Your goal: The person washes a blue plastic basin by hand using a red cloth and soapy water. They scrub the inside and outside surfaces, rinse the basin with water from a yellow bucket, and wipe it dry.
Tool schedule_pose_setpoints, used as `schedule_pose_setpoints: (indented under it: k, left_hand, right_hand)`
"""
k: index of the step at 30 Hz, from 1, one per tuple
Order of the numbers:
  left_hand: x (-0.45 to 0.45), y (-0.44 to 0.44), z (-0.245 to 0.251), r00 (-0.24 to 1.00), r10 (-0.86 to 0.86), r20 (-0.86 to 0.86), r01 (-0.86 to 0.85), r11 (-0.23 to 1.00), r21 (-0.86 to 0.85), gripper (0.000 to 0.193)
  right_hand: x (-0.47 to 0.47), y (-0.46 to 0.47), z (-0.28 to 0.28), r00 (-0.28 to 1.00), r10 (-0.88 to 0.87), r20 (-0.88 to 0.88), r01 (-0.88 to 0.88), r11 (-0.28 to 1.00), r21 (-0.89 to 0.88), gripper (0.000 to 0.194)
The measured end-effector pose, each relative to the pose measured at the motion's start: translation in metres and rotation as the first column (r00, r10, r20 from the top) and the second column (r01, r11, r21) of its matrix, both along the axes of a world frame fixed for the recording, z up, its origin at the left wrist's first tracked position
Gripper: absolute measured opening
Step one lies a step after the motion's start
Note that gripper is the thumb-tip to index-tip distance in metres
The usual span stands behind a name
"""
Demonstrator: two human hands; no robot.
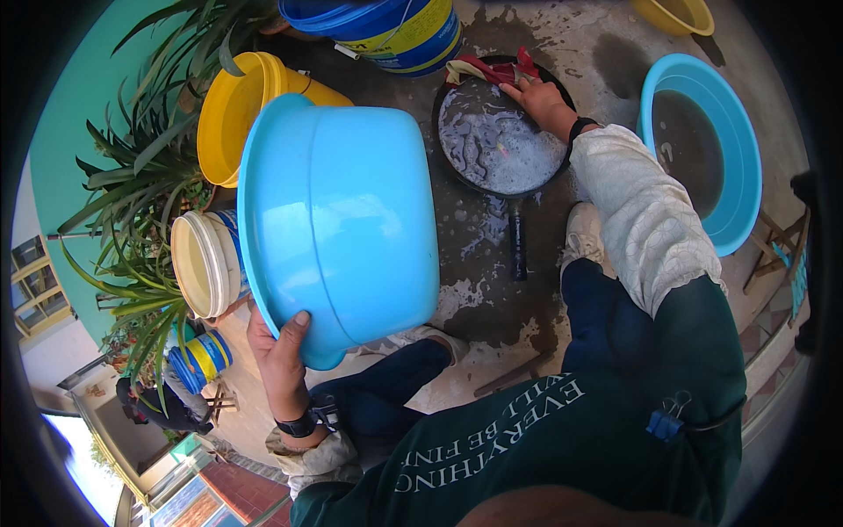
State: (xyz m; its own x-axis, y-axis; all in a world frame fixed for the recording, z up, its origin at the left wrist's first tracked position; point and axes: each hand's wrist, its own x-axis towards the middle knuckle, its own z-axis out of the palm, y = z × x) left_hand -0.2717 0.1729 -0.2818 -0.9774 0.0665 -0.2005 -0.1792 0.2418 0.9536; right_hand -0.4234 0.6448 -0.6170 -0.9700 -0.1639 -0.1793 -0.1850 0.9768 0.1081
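Gripped by its rim, a light blue plastic basin (369,224) is tilted on its side in my left hand (283,362), with its smooth outer base towards the right. My right hand (543,105) rests on a red and cream cloth (484,68) at the far edge of a dark frying pan (517,191). Soapy water and foam fill the pan, which sits on the wet concrete ground with its black handle (518,244) pointing towards me. Whether my right fingers close around the cloth is hard to see.
A second blue basin (741,151) with murky water stands right. Yellow (273,99), white (214,263) and blue (421,36) buckets stand left and beyond the pan, beside potted plants (158,151). A yellow basin (701,23) lies far right. Another person (164,402) is at lower left.
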Motion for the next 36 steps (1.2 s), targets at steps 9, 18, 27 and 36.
schedule_pose_setpoints:
  k: [9, 18, 27, 36]
  left_hand:
    - [0.0, 0.003, -0.006, 0.991, -0.114, 0.064, 0.117, 0.992, -0.045, 0.031]
    - [-0.001, 0.018, -0.01, 0.983, -0.159, 0.095, 0.164, 0.985, -0.044, 0.025]
    - [0.0, 0.034, -0.014, 0.971, -0.23, 0.064, 0.234, 0.97, -0.069, 0.018]
    - [-0.002, 0.059, -0.015, 0.958, -0.277, 0.07, 0.281, 0.959, -0.045, 0.023]
  right_hand:
    - [-0.016, 0.039, 0.014, 0.966, -0.206, 0.154, 0.257, 0.792, -0.553, 0.03]
    - [0.004, 0.034, 0.071, 0.881, 0.076, 0.467, 0.4, -0.648, -0.648, 0.049]
    - [-0.001, -0.007, 0.135, 0.906, -0.017, 0.424, 0.214, -0.844, -0.492, 0.039]
    - [0.081, -0.134, 0.241, 0.892, 0.118, -0.436, -0.443, 0.04, -0.896, 0.069]
